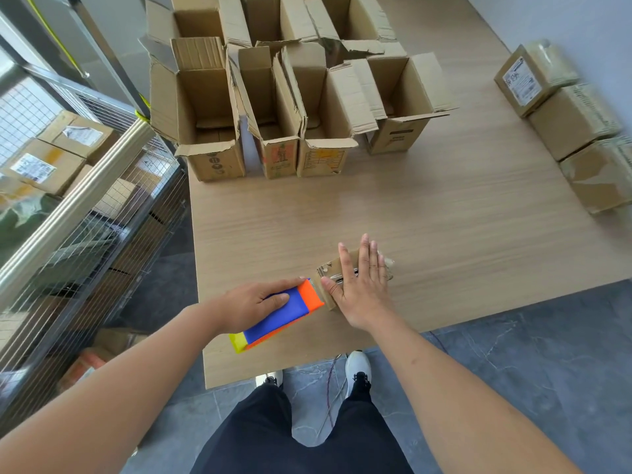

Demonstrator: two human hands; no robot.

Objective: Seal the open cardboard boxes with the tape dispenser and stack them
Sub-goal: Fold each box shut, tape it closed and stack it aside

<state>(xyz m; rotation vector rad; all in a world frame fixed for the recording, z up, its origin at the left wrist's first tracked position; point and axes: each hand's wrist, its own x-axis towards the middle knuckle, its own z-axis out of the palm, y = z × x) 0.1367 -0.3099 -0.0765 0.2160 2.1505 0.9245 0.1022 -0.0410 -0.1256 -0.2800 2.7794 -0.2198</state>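
Near the table's front edge lies a tape dispenser [388, 268] with a brownish roll and metal parts. My right hand [359, 285] lies flat on top of it, fingers straight, and hides most of it. Just left of it sits a blue block with orange and yellow ends [287, 318]. My left hand [254, 301] holds that block, fingers along its far side and thumb on the blue top. Several open cardboard boxes [205, 111] stand with flaps up at the far left of the table. Three taped boxes [571, 121] sit in a row at the right edge.
The wooden table [427, 206] has a wide bare stretch between the open boxes and my hands. A wire-mesh cage with a metal rail [78, 196] runs along the left, with labelled cartons behind it. My legs and white shoes are below the front edge.
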